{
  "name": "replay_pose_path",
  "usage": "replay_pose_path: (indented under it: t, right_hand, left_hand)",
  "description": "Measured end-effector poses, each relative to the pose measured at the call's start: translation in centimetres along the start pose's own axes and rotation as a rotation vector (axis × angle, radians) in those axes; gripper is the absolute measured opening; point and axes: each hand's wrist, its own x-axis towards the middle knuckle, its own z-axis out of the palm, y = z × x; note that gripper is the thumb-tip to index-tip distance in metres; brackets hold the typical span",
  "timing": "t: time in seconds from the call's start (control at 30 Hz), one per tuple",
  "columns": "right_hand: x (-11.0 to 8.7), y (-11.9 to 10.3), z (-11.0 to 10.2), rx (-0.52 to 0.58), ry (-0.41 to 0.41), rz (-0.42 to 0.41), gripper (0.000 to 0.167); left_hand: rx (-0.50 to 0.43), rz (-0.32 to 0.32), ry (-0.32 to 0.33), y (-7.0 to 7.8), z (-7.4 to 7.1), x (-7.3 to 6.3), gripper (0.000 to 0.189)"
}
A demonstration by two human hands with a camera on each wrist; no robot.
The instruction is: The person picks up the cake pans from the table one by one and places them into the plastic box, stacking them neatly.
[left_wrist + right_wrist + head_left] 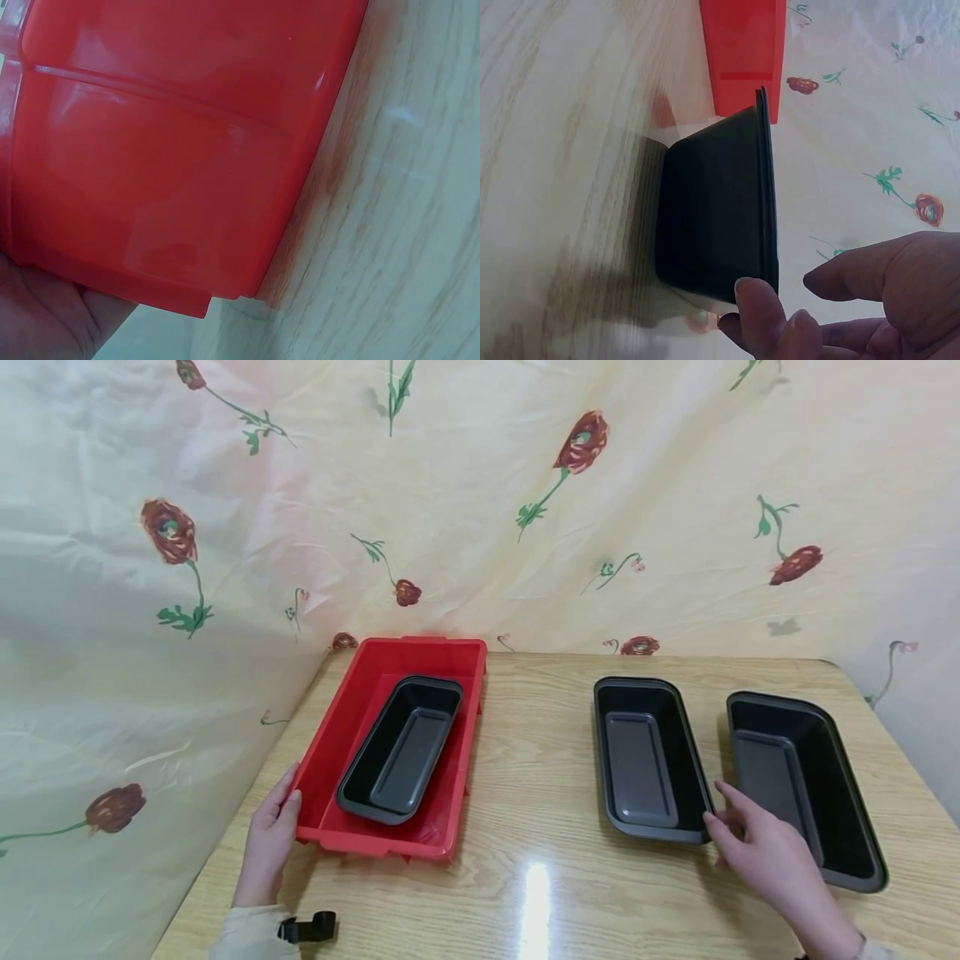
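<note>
In the head view, my left hand (272,835) grips the front left corner of a red plastic tray (467,760), thumb at the rim. Inside that tray lies a dark loaf pan (411,758). The left wrist view shows the tray's outer wall (157,165) close up, with part of my left hand (49,311) under its rim. My right hand (768,847) is at the front right corner of a second loaf pan (641,768). In the right wrist view, the thumb and fingers are spread apart near this pan's rim (768,202); whether a fingertip touches it is unclear.
A third loaf pan (772,768) stands on the wooden table (536,735) at the far right, beside my right hand. Flower-patterned cloth (465,493) hangs behind the table and along its left side.
</note>
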Motion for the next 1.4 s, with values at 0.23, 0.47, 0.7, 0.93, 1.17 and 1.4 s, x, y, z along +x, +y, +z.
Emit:
replay_pose_path:
  t: [0.23, 0.47, 0.7, 0.93, 1.17, 1.4]
  right_hand:
    - [0.2, -0.3, 0.4, -0.013, 0.001, 0.008, 0.062]
    - [0.3, -0.5, 0.9, -0.026, -0.005, 0.013, 0.061]
    - [0.4, -0.4, 1.3, -0.051, 0.015, 0.004, 0.057]
    - [0.4, -0.4, 1.5, -0.069, 0.015, -0.005, 0.058]
    - [0.3, -0.6, 1.6, -0.064, 0.038, 0.005, 0.053]
    - [0.4, -0.8, 1.4, -0.012, -0.023, 0.040, 0.053]
  left_hand:
    - [-0.007, 0.006, 0.003, -0.1, 0.1, 0.1, 0.051]
    - [-0.007, -0.006, 0.003, 0.0, 0.1, 0.1, 0.052]
    - [-0.004, -0.019, -0.004, -0.2, 0.0, 0.0, 0.052]
    - [-0.002, -0.004, 0.000, -0.1, -0.1, 0.2, 0.052]
    - [-0.008, 0.004, 0.003, -0.1, 0.0, 0.1, 0.052]
    - [-0.009, 0.003, 0.005, 0.0, 0.0, 0.1, 0.052]
